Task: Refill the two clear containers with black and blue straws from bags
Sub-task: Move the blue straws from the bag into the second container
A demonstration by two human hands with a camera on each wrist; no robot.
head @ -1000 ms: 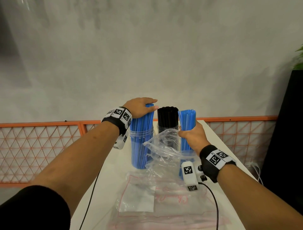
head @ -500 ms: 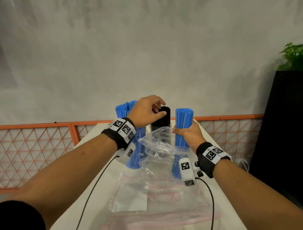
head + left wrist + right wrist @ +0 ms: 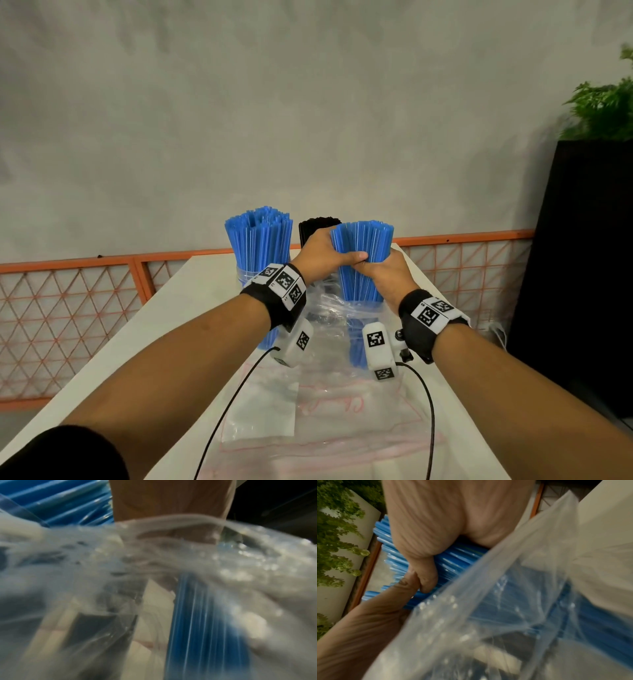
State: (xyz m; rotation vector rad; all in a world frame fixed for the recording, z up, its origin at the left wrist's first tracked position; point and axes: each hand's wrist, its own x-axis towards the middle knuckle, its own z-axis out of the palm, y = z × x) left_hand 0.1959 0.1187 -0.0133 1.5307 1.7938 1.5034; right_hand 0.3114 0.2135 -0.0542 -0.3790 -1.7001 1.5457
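Both hands grip one upright bundle of blue straws (image 3: pixel 363 246) whose lower half stands in a clear plastic bag (image 3: pixel 342 318). My left hand (image 3: pixel 325 255) wraps it from the left, thumb across the front; my right hand (image 3: pixel 385 270) wraps it from the right. In the right wrist view the two hands meet on the blue straws (image 3: pixel 458 559) above the bag (image 3: pixel 505 615). A clear container (image 3: pixel 247 275) packed with blue straws (image 3: pixel 260 236) stands at the left. Black straws (image 3: pixel 313 226) show behind my left hand; their container is hidden.
The white table (image 3: pixel 191 301) carries flat empty plastic bags (image 3: pixel 308 421) in front of me. Two black cables trail from the wrist cameras. An orange lattice fence (image 3: pixel 68 308) runs behind the table. A tall black cabinet (image 3: pixel 582 257) with a green plant stands at the right.
My left hand has left the straws in the containers and moved right, closing round the blue bundle that my right hand holds. The bundle stands slightly higher out of the bag.
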